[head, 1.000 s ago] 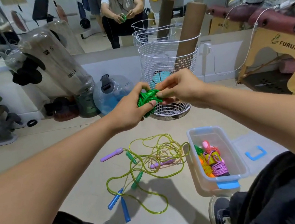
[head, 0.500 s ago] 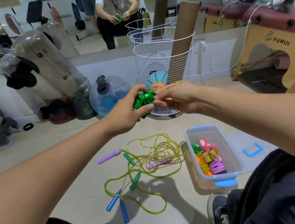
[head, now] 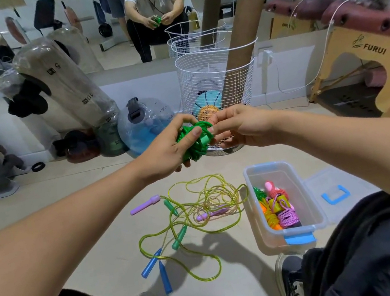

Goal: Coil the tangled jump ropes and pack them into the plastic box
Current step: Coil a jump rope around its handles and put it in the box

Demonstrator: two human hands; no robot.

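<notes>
Since a second ago, both hands are sitting a little lower and the green bundle is turned, so a handle end is now showing toward my right side.

Left to right, on the floor: the tangled ropes (head: pixel 195 215) are lying loose in front of me, yellow-green cord looping around purple, green and blue handles, still uncoiled.

Above them, my left hand (head: pixel 165 150) is gripping the green jump rope (head: pixel 193 139), fingers curled round the bundle and the thumb pressing across its front. The bundle is being held in the air, well above the floor, not yet near the box.

My right hand (head: pixel 239 127) is pinching the rope's right side with its fingertips, next to the short green handle; I judge I am tucking in the last turn.

Further right, the plastic box (head: pixel 310 203) is standing open on the floor beside my right foot, with several coiled ropes already inside. Its lid (head: pixel 336 188) is lying just beside it.

Handling note: the cord looks light, thin, smooth and springy, so the coil is likely to spring open if released. Best hold is across the wrapped middle, squeezing cord and handles together, until it is seated in the box.
</notes>
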